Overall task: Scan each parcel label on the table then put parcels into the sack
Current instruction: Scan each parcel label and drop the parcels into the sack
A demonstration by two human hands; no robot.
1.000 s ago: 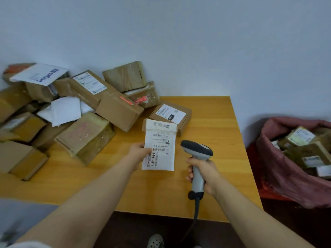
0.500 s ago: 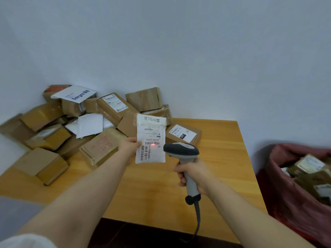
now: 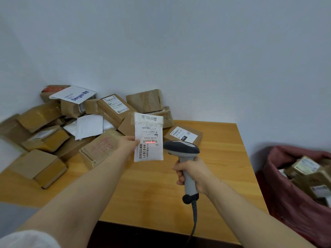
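Red beam (image 3: 150, 141) of scanner (image 3: 181, 150) — on parcel (image 3: 149, 154)

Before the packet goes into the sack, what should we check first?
1. Left grip pinches the packet by its edge: ok.
2. Right grip holds the scanner, aimed at the label: ok.
3. Red line lies on a barcode: ok.
4. Scan has registered: cannot tell; no beep or screen shows.
5. Sack is open, to the right of the table: ok.
6. Room left in the sack: cannot tell; boxes already fill the part in view.
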